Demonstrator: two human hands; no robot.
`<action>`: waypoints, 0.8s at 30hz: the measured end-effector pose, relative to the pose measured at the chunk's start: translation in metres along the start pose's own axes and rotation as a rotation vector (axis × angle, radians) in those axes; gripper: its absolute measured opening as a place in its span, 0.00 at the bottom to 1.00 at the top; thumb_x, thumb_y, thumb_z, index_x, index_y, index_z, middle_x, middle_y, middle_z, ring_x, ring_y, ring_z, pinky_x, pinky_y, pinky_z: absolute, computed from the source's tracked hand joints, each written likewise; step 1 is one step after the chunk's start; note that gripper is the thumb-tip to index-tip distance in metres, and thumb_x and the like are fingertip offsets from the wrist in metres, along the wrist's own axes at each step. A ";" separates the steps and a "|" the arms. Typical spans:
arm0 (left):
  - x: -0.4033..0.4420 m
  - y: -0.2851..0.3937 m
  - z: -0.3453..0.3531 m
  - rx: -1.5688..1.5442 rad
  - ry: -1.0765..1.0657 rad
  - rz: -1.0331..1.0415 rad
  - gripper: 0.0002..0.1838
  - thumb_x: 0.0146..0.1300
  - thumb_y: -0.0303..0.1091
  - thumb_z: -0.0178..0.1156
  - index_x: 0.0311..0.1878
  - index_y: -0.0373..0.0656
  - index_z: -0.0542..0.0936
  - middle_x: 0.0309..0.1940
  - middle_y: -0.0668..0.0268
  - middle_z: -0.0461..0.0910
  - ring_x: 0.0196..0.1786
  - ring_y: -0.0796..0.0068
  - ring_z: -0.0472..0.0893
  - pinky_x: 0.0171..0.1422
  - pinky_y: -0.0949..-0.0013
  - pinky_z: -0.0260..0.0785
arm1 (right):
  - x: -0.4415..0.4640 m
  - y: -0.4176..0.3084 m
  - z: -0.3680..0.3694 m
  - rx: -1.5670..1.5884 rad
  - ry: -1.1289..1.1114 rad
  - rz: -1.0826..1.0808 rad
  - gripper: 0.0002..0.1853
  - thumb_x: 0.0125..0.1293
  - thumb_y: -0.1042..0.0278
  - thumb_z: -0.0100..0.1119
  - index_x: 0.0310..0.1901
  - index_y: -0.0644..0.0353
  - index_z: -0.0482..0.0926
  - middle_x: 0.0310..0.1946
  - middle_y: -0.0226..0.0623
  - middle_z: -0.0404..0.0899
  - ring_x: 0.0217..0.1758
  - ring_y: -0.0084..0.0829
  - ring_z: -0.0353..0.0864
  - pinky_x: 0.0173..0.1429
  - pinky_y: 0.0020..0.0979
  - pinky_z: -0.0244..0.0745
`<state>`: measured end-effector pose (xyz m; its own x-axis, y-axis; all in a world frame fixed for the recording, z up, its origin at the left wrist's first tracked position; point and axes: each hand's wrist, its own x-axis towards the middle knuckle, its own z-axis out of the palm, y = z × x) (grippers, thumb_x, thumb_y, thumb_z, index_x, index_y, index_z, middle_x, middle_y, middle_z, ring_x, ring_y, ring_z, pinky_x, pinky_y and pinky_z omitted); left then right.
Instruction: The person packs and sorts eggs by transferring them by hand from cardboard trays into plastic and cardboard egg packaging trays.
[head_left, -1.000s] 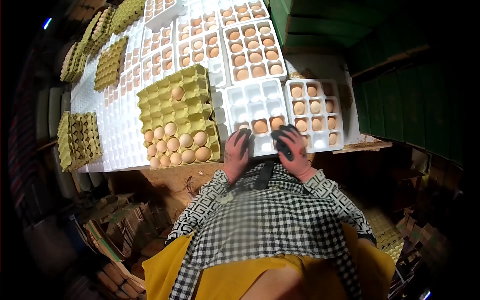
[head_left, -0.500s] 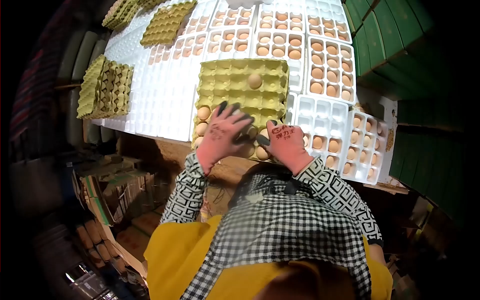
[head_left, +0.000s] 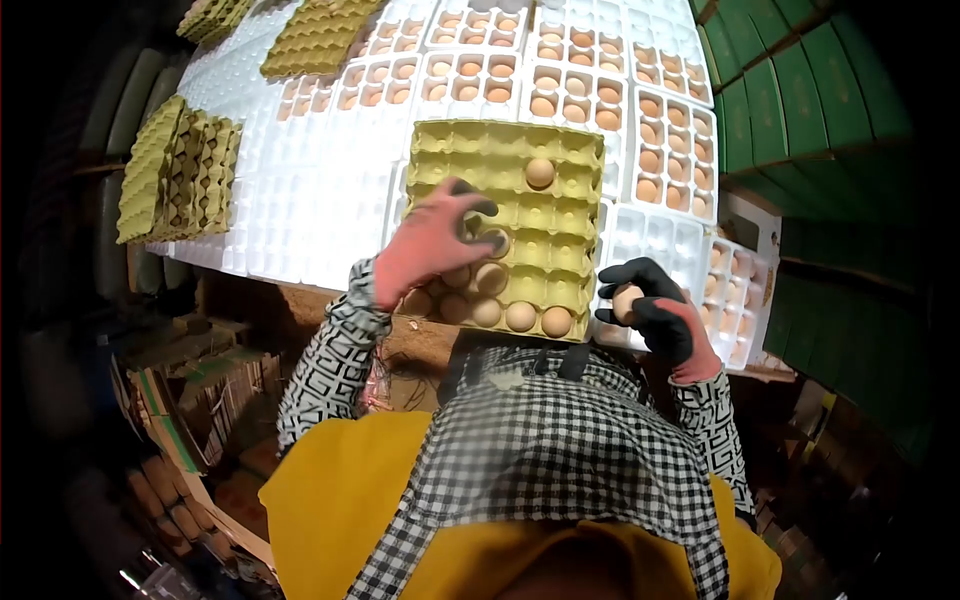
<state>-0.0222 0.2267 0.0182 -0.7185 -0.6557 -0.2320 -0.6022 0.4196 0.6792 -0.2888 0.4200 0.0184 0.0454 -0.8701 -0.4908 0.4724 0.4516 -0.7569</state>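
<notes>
A yellow pulp egg tray lies before me, with brown eggs along its left and near sides and a lone egg farther back. Over the tray's left part is my left hand, in a pink glove with dark fingertips. Its thumb and forefinger are apart, the thumb beside an egg in the tray. To the right, my right hand, gloved the same way, grips an egg between thumb and fingers above a white foam tray. That hand hides the tray's near cells.
White trays with brown eggs cover the back and right of the table. Stacked yellow trays stand at the left, with another stack behind. Green boxes line the right side. Cardboard lies below left.
My right hand has moved right, from the yellow tray to the white foam tray, and now holds an egg. My left hand has shifted slightly left and its finger gap has widened. The view has shifted.
</notes>
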 end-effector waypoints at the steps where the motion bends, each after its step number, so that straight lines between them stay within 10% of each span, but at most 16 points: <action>1: 0.007 0.006 0.011 0.404 -0.111 -0.013 0.25 0.50 0.41 0.72 0.53 0.46 0.81 0.51 0.52 0.74 0.50 0.57 0.81 0.54 0.60 0.75 | -0.003 -0.008 0.005 -0.152 -0.060 0.124 0.20 0.55 0.68 0.59 0.51 0.64 0.78 0.44 0.33 0.78 0.50 0.28 0.78 0.55 0.29 0.74; 4: 0.018 -0.011 0.025 0.634 -0.139 0.251 0.20 0.45 0.40 0.71 0.41 0.45 0.80 0.43 0.57 0.74 0.44 0.54 0.80 0.47 0.55 0.74 | 0.004 0.054 0.037 -1.530 -0.002 -0.279 0.32 0.53 0.51 0.67 0.57 0.62 0.75 0.41 0.44 0.82 0.47 0.40 0.83 0.56 0.32 0.75; 6: 0.022 -0.002 0.023 0.579 -0.164 0.322 0.18 0.44 0.41 0.71 0.38 0.46 0.80 0.41 0.58 0.74 0.41 0.55 0.79 0.46 0.55 0.73 | 0.024 0.090 0.038 -1.929 -0.123 -0.203 0.33 0.59 0.49 0.62 0.62 0.61 0.71 0.38 0.36 0.82 0.45 0.34 0.83 0.43 0.35 0.76; 7: 0.022 0.002 0.025 0.587 -0.159 0.319 0.18 0.44 0.42 0.72 0.38 0.46 0.81 0.40 0.58 0.74 0.41 0.55 0.79 0.45 0.56 0.73 | 0.013 0.056 0.052 -1.721 -0.138 0.040 0.21 0.65 0.59 0.57 0.56 0.62 0.78 0.47 0.37 0.83 0.51 0.32 0.82 0.52 0.30 0.76; 10: 0.015 0.023 0.020 0.582 -0.097 0.152 0.25 0.44 0.40 0.73 0.47 0.42 0.81 0.46 0.57 0.77 0.44 0.54 0.81 0.48 0.59 0.75 | -0.026 0.058 0.002 -1.124 0.063 -0.252 0.29 0.57 0.54 0.68 0.57 0.60 0.78 0.48 0.39 0.83 0.51 0.37 0.83 0.53 0.35 0.77; 12: -0.001 0.036 0.029 0.252 0.169 0.196 0.24 0.46 0.35 0.73 0.50 0.43 0.82 0.44 0.58 0.80 0.45 0.59 0.82 0.50 0.62 0.75 | -0.077 0.061 -0.038 -0.868 0.504 -0.199 0.36 0.45 0.58 0.78 0.58 0.60 0.78 0.47 0.42 0.84 0.49 0.37 0.84 0.58 0.36 0.77; 16: -0.012 0.095 0.115 -0.093 -0.049 0.184 0.32 0.45 0.40 0.74 0.57 0.44 0.80 0.49 0.57 0.82 0.47 0.61 0.83 0.54 0.62 0.76 | -0.141 0.116 -0.171 -0.455 1.147 -0.147 0.27 0.50 0.70 0.74 0.54 0.62 0.80 0.44 0.40 0.86 0.40 0.31 0.86 0.47 0.33 0.80; 20: 0.019 0.134 0.237 0.265 -0.192 0.282 0.18 0.54 0.46 0.68 0.40 0.47 0.76 0.35 0.62 0.77 0.38 0.62 0.82 0.43 0.58 0.75 | -0.132 0.136 -0.210 -1.215 1.050 0.049 0.30 0.50 0.66 0.75 0.56 0.61 0.78 0.45 0.43 0.85 0.43 0.38 0.85 0.47 0.36 0.78; 24: 0.041 0.131 0.284 0.530 -0.254 0.161 0.19 0.55 0.42 0.67 0.48 0.46 0.77 0.42 0.58 0.75 0.44 0.59 0.80 0.45 0.58 0.74 | -0.127 0.136 -0.226 -0.998 1.080 -0.248 0.24 0.59 0.66 0.67 0.58 0.60 0.78 0.43 0.40 0.85 0.44 0.35 0.84 0.50 0.35 0.77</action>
<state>-0.2289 0.4329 -0.1000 -0.8361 -0.4149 -0.3588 -0.5234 0.7992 0.2955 -0.4294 0.6371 -0.1199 -0.8120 -0.5820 -0.0450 -0.4324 0.6514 -0.6235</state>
